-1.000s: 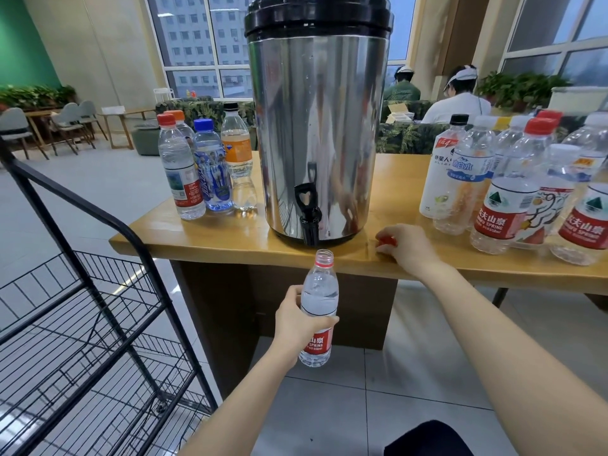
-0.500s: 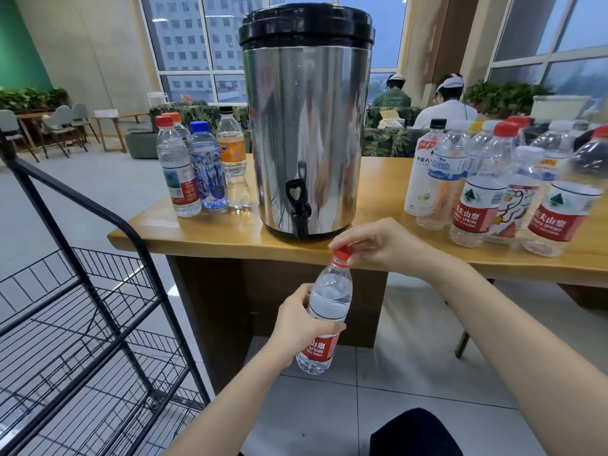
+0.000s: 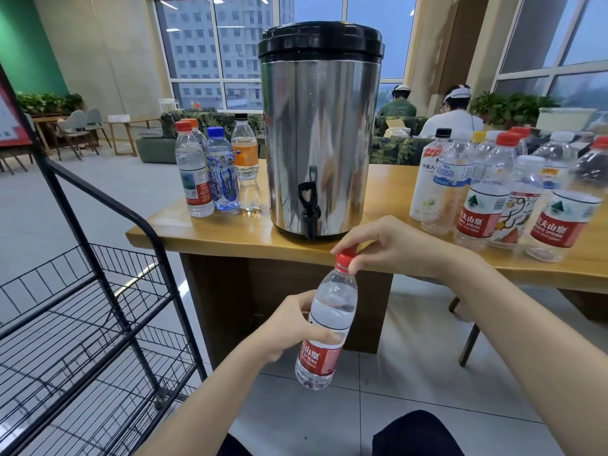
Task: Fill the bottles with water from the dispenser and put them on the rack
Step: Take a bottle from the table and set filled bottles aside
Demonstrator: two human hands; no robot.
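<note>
A clear water bottle (image 3: 324, 327) with a red label is held tilted below the table edge, in front of the steel dispenser (image 3: 320, 126), gripped round its middle by the left hand (image 3: 289, 324), whose fingers are curled about it. Its red cap (image 3: 345, 259) is pinched by the thumb and fingertips of the right hand (image 3: 391, 245). The dispenser is set on the wooden table (image 3: 230, 232) between a small cluster of bottles (image 3: 217, 169) and a larger group (image 3: 500, 192), and a black wire rack (image 3: 98, 317) is seen at the left.
</note>
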